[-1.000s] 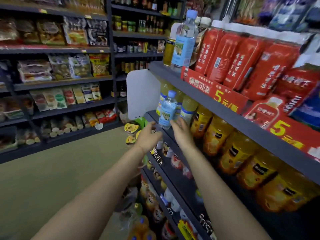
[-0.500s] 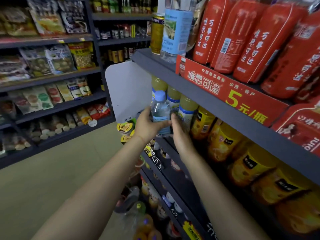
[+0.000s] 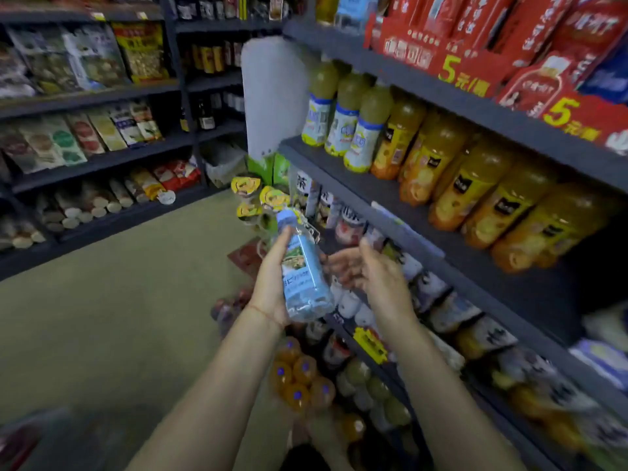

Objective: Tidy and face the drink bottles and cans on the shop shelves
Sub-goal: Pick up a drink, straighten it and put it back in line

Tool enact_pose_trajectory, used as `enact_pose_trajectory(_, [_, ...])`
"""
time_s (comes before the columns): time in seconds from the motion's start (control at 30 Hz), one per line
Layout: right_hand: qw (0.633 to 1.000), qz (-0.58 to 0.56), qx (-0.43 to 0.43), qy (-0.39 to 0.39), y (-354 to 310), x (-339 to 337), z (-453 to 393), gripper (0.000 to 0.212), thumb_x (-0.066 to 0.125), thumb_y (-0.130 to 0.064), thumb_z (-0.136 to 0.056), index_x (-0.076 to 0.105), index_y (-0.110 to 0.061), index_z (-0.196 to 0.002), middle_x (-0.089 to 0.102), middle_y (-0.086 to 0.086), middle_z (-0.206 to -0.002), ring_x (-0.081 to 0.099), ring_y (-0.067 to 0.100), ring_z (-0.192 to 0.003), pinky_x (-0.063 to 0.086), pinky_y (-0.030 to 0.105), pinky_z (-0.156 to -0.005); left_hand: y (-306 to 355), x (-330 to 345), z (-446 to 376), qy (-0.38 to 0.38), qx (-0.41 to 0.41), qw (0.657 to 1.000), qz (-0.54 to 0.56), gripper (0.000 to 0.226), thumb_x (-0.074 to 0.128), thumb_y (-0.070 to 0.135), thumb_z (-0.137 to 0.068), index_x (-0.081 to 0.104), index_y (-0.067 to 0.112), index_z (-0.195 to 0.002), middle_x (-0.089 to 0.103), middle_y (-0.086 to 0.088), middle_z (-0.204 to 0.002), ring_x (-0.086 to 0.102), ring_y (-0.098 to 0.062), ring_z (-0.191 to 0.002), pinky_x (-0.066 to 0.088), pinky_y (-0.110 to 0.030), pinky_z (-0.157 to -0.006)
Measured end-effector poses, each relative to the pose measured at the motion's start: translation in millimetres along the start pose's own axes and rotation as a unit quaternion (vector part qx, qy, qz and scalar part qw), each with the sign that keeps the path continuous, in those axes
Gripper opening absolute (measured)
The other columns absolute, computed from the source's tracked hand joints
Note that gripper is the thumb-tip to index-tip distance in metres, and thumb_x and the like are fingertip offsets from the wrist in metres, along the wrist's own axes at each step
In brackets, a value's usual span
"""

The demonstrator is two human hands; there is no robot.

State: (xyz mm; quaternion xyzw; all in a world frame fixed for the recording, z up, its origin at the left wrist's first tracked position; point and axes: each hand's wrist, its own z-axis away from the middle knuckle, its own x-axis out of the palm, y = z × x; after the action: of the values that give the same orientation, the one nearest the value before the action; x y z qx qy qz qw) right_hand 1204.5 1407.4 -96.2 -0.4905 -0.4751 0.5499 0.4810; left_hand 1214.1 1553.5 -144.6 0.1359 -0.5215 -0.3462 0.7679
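Note:
A clear bottle with a light-blue cap and blue label (image 3: pixel 302 270) is tilted in front of the shelves, off the shelf, with its cap pointing up and away. My left hand (image 3: pixel 272 283) grips it round the body. Just to its right, my right hand (image 3: pixel 370 270) hovers with fingers spread and relaxed, palm turned toward the bottle, holding nothing. On the dark middle shelf (image 3: pixel 360 185) stand three green-yellow bottles with white labels (image 3: pixel 343 120) and a row of orange juice bottles (image 3: pixel 475 185).
Red cartons with price cards (image 3: pixel 475 62) fill the top shelf. Below are shelves of small bottles and cups (image 3: pixel 353 226), and orange bottles with blue caps (image 3: pixel 299 379) near the floor. Snack shelves (image 3: pixel 85 130) line the aisle's left side. Green floor lies between.
My left hand has lifted the blue bottle off the middle shelf and brought it down and toward me, tilted. My right hand let go of it and opened beside it. The view dropped lower.

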Motion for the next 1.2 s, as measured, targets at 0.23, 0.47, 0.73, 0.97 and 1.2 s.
enact_pose_trajectory(0.23, [0.998, 0.058, 0.035, 0.016, 24.9, -36.9, 122.4, 0.029, 0.048, -0.025, -0.103, 0.072, -0.016, -0.09, 0.073, -0.004, -0.087, 0.066, 0.007, -0.076, 0.05, 0.024, -0.067, -66.2, 16.2, 95.1, -0.04, 0.029, 0.995, -0.087, 0.039, 0.063, 0.052, -0.085, 0.066, 0.013, -0.079, 0.064, -0.009, -0.07, 0.062, -0.023, -0.056, 0.054, -0.034, -0.06])
enact_pose_trajectory(0.47, [0.994, 0.089, 0.051, 0.043, 39.7, -132.2, 235.9, 0.024, 0.064, -0.034, -0.094, 0.057, -0.024, -0.115, 0.064, -0.012, -0.099, 0.063, -0.004, -0.087, 0.051, 0.017, -0.076, -182.2, 83.6, 151.7, -0.104, 0.016, 0.979, -0.175, 0.046, 0.069, 0.04, -0.085, 0.061, 0.012, -0.12, 0.067, -0.012, -0.099, 0.069, -0.029, -0.088, 0.058, -0.043, -0.076])
enact_pose_trajectory(0.73, [0.963, 0.027, 0.022, 0.267, 73.0, -334.5, 432.4, 0.046, 0.083, -0.02, -0.078, 0.052, -0.02, -0.113, 0.069, -0.014, -0.093, 0.066, -0.001, -0.084, 0.051, 0.018, -0.071, -415.5, 253.3, 278.7, -0.219, -0.103, 0.934, -0.264, 0.049, 0.069, 0.038, -0.077, 0.067, 0.012, -0.119, 0.07, -0.013, -0.109, 0.069, -0.024, -0.093, 0.055, -0.035, -0.085])
enact_pose_trajectory(0.97, [0.919, -0.002, -0.062, 0.389, 46.4, -525.9, 595.5, 0.036, 0.083, -0.019, -0.077, 0.063, -0.027, -0.106, 0.074, -0.013, -0.088, 0.07, 0.002, -0.083, 0.055, 0.021, -0.072, -588.8, 397.0, 403.4, -0.357, -0.129, 0.898, -0.223, 0.045, 0.045, 0.044, -0.095, 0.079, 0.016, -0.093, 0.075, -0.01, -0.094, 0.073, -0.018, -0.08, 0.06, -0.029, -0.072])
enact_pose_trajectory(1.2, [0.883, 0.02, -0.103, 0.457, 18.5, -667.1, 717.9, 0.043, 0.081, -0.037, -0.072, 0.064, -0.023, -0.11, 0.074, -0.004, -0.099, 0.071, 0.01, -0.092, 0.059, 0.036, -0.083, -724.0, 496.1, 491.9, -0.457, -0.115, 0.85, -0.238, 0.045, 0.035, 0.036, -0.101, 0.069, 0.008, -0.108, 0.074, -0.011, -0.105, 0.071, -0.018, -0.097, 0.058, -0.026, -0.079])
